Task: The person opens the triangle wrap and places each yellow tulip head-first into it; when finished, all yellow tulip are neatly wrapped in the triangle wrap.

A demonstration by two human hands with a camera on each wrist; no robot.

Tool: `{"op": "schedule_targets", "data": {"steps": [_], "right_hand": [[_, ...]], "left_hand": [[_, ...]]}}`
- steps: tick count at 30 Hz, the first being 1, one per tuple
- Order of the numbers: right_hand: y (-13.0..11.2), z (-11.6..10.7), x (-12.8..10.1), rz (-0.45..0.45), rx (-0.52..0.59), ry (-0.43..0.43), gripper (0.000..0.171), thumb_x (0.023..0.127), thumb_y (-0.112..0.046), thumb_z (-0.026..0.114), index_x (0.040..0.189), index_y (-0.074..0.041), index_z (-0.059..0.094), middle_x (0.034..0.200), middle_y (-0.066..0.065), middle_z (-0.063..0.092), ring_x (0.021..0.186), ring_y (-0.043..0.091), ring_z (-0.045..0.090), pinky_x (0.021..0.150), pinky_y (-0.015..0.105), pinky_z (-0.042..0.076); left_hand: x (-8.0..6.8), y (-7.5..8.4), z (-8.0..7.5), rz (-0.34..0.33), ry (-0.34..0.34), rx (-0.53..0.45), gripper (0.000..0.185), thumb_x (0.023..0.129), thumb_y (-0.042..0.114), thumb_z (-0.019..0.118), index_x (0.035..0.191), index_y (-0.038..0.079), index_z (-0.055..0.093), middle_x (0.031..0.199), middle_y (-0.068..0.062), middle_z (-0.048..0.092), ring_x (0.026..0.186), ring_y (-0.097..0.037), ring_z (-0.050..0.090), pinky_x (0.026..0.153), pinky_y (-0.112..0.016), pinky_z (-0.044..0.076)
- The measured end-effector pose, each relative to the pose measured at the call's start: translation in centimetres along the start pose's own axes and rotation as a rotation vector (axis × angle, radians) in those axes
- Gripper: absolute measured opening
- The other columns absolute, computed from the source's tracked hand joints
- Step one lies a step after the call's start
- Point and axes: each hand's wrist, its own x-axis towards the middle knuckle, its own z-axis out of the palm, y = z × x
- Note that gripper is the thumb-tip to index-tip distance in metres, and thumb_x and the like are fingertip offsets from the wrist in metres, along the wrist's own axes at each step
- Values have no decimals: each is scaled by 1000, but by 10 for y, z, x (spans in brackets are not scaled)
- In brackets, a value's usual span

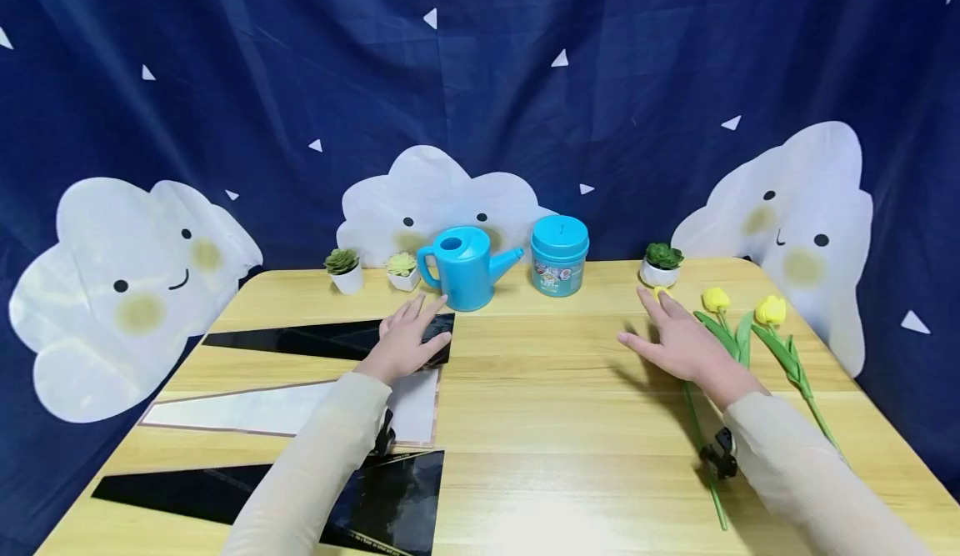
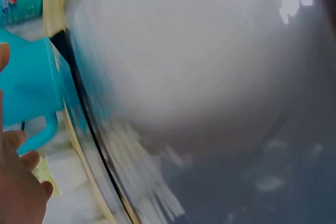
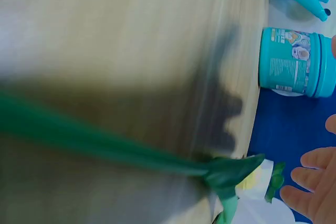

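My left hand (image 1: 408, 339) hovers, fingers spread, over the right end of the far glossy black sheet (image 1: 300, 341). Its fingertips overlap the base of the blue watering can (image 1: 465, 271) in the head view. My right hand (image 1: 678, 343) is held above the table with fingers extended and nothing in its grasp. Beneath it lies a yellow artificial tulip, its bloom mostly hidden by the fingers and its green stem (image 1: 716, 502) running toward me. Two more yellow tulips (image 1: 716, 299) (image 1: 770, 310) lie to the right. In the right wrist view, a green stem (image 3: 105, 142) crosses the foreground.
A white sheet (image 1: 417, 406) and another black sheet (image 1: 187, 493) lie nearer on the left. Along the back edge stand two small potted succulents (image 1: 345, 271) (image 1: 402, 271), a lidded blue tub (image 1: 559, 256) and a dark green potted plant (image 1: 662, 264). A navy curtain (image 1: 495, 97) hangs behind.
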Motion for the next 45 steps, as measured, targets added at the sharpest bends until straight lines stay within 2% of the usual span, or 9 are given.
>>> {"op": "schedule_targets", "data": {"steps": [9,15,22,24,27,30,35,40,45], "right_hand": [[17,6,-30,32,81,-20,86,91,-57,44,147,-1,10,143,35,21,125,56,24,92,67,28],[25,13,-43,32,111,-4,85,92,-53,46,144,6,16,139,38,27,123,57,28,92,66,29],[27,18,-50,8,135,32,80,91,-45,53,141,10,22,134,39,33,117,53,39,90,62,34],[27,19,-53,-3,137,51,79,90,-42,57,139,11,25,129,38,41,109,50,47,86,60,39],[27,20,-56,-9,143,65,78,88,-37,62,138,12,27,109,28,55,91,36,57,77,52,44],[28,21,-58,-4,148,66,79,85,-34,67,137,12,29,92,15,59,78,22,55,69,44,45],[30,23,-63,23,183,41,81,81,-28,71,137,12,28,87,8,59,75,19,56,67,41,46],[31,26,-68,69,288,-1,76,81,-16,70,138,11,27,76,3,54,61,13,52,56,30,45],[36,29,-71,114,424,-29,74,83,-11,68,138,10,25,74,5,50,56,13,51,51,27,48]], "left_hand": [[-5,-14,-2,11,-72,-13,64,94,38,51,148,26,18,148,-22,24,134,-46,21,103,-63,17],[-5,-18,-1,-32,-103,-16,67,92,36,56,148,30,20,146,-23,26,133,-43,24,100,-62,26],[-2,-29,2,-84,-94,-17,70,89,34,61,147,31,21,143,-25,28,127,-41,28,94,-58,34],[-1,-30,2,-101,-99,-33,69,89,33,61,147,31,22,143,-25,27,127,-41,28,94,-58,34],[0,-30,1,-109,-115,-59,68,90,30,61,147,28,24,143,-25,26,129,-41,27,95,-58,34],[1,-28,0,-116,-132,-71,66,90,28,61,146,26,27,144,-24,27,130,-41,29,96,-58,33],[5,-29,2,-113,-150,-79,60,91,25,60,144,23,32,141,-21,33,126,-37,38,98,-54,35],[8,-31,5,-87,-157,-59,49,92,23,58,138,20,43,129,-15,46,106,-27,50,88,-45,41],[9,-29,6,-105,-156,-98,45,91,21,59,135,18,48,110,-10,53,83,-21,46,73,-37,37]]}}
